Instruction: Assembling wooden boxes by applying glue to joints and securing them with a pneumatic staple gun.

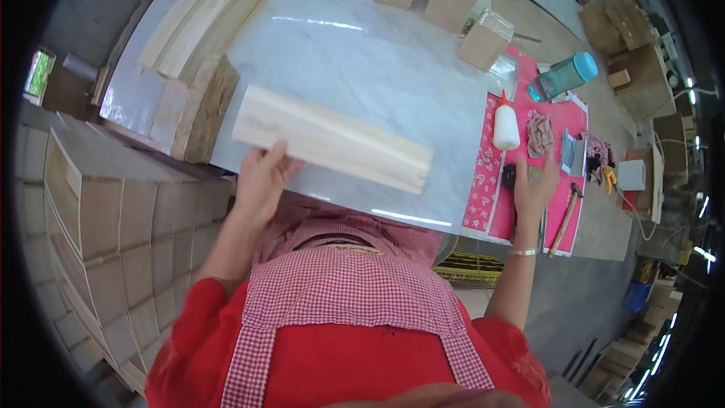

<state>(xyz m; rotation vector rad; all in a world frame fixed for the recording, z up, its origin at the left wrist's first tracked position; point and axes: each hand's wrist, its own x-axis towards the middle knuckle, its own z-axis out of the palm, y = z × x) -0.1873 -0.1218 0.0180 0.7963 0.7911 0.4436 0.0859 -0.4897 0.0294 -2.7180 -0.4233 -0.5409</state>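
A long pale wooden board (332, 138) lies across the near part of the grey marble-like table (355, 53). My left hand (263, 178) rests on the board's near left end, fingers spread over its edge. My right hand (535, 185) reaches over the pink mat (483, 181) at the table's right, fingers near a small dark object (510, 174) and a flat metal tool; whether it grips anything I cannot tell. A white glue bottle (506, 125) with a red tip stands just beyond that hand.
Stacks of pale boards (208, 15) lie at the far left; wooden boxes (483, 38) stand at the back. A teal bottle (565, 75), a cloth (539, 133) and a hammer (565, 219) sit on the pink mat. Stacked plywood boxes (106, 219) fill the left.
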